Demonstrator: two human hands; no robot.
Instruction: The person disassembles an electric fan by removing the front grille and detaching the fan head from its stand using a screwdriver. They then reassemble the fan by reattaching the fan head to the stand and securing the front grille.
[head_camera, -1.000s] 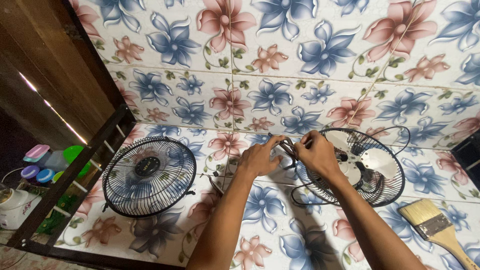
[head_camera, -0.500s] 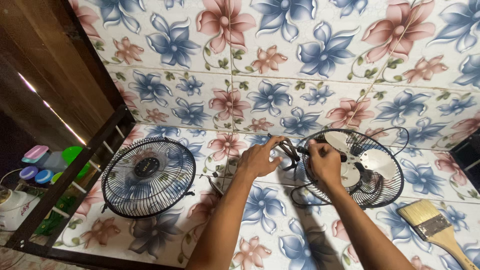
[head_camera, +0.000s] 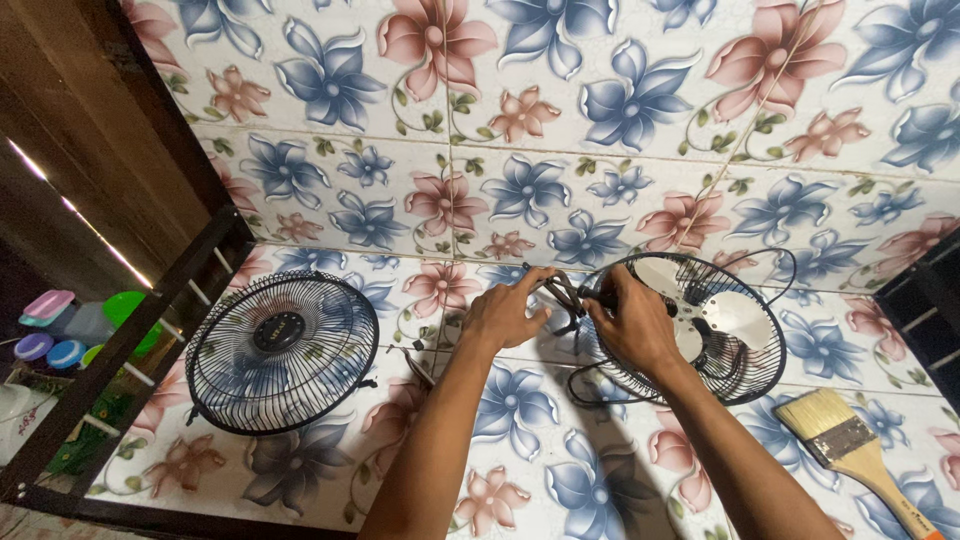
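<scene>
Left grip (head_camera: 503, 315) and right grip (head_camera: 630, 325) closed, arms outstretched.

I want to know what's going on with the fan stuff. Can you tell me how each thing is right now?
Front fan grille: taken off, lying flat on the tiled floor, untouched.
Rear grille with metal blades: lying on the floor, blades uncovered.
Left hand: gripping a dark wire part at the rear grille's edge.
Right hand: closed on the rear grille's rim.
Paintbrush: lying flat, unused, beside the rear grille.
Plastic tubs: lids on.

Both hands (head_camera: 570, 322) on fan grille (head_camera: 715, 335)
</scene>
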